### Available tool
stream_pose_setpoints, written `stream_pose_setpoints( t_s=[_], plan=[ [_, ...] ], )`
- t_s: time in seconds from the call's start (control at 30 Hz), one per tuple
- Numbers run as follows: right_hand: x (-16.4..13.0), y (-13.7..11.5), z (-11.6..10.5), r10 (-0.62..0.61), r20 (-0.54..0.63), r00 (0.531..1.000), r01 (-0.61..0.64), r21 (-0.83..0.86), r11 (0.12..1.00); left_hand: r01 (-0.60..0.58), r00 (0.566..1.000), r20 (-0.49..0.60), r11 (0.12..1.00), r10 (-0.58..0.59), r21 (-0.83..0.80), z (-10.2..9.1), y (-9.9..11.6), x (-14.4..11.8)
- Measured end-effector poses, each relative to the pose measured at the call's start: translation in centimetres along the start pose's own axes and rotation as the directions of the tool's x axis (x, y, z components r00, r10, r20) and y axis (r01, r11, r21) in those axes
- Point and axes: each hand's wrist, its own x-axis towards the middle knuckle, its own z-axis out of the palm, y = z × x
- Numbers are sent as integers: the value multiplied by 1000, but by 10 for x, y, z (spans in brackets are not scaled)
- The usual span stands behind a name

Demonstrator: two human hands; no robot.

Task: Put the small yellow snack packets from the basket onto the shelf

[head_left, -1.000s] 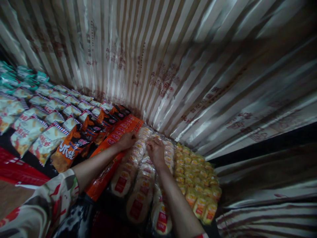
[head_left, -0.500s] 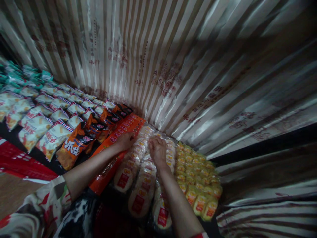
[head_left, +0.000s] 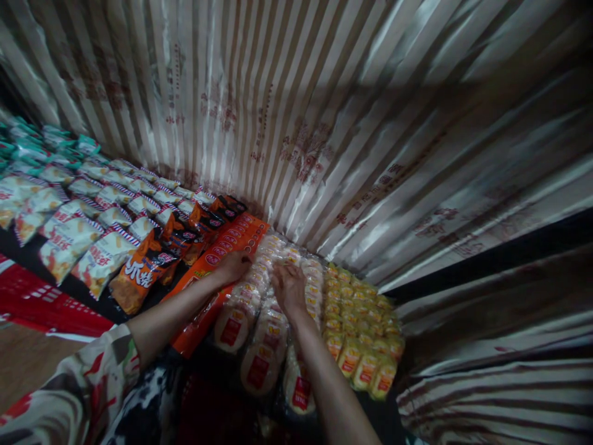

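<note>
Both hands are down on the rows of pale round packets [head_left: 259,309], the clear-wrapped ones with red labels, laid overlapping in three columns against the striped curtain [head_left: 324,123]. The columns run lengthwise from about 7 o'clock near the person to 1 o'clock at the curtain; that axis is roughly in line with both forearms.

Left hand [head_left: 235,266]: resting at the far end of the left column, on the seam where it meets the long orange pack [head_left: 222,259]. Fingers curled loosely over the packet edges. Whether it actually pinches one, I cannot tell; the light is poor.

Right hand [head_left: 288,288]: palm down on the middle column, fingers bent and pressing into the wrappers towards 12 o'clock. No packet is lifted clear. It sits just beside the left hand, at its 3 o'clock, and slightly nearer the person.

Yellow packets [head_left: 361,327] lie in a block at the right hand's 4 o'clock, untouched. Orange-and-black bags [head_left: 143,272] and white snack bags [head_left: 83,247] fan out towards 9 o'clock of the left forearm.

Left arm crosses over the orange pack; a patterned sleeve [head_left: 69,395] covers it near the elbow.
</note>
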Motion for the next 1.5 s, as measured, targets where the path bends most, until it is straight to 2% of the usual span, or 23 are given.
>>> stream_pose_setpoints(
  t_s=[0.2, 0.33, 0.53, 0.67, 0.73, 0.8, 0.9, 1.03, 1.4, 1.5],
  plan=[
    [3, -3, 1, 67, 39, 997, -67, -1, 998, 11, 998, -58, 1000, -11, -9, 8, -4, 4],
    [4, -4, 3, 105, 20, 994, -104, -30, 994, 5, 998, -64, 1000, -6, -22, 12, -8, 6],
    [4, -4, 6, 104, 3, 995, -103, -32, 994, 35, 996, -87, 999, -33, 17, -2, -1, -11],
    [1, -6, 4, 75, -66, 995, -76, -15, 997, 35, 999, 18, 996, -36, 80, -14, 1, -24],
    [-2, -10, 0, 47, -98, 994, -47, 9, 999, 13, 996, 88, 996, -21, 89, -17, 0, -28],
    [-7, -15, -5, 16, -93, 996, -15, 10, 1000, -8, 994, 106, 995, -3, 99, -16, -2, -29],
    [-14, -23, -11, 8, -31, 999, -10, -41, 999, 2, 998, 57, 993, -8, 118, -11, -5, -30],
    [-16, -29, -12, 61, 19, 998, -60, -62, 996, 23, 1000, 0, 997, -23, 70, -5, -4, -31],
    [-19, -28, -3, 83, -34, 996, -85, -76, 994, 39, 999, -37, 999, -38, 29, -4, 3, -32],
    [-21, -28, -2, 91, -33, 995, -94, -88, 992, 32, 996, -81, 996, -25, 81, -8, 3, -39]
  ],
)
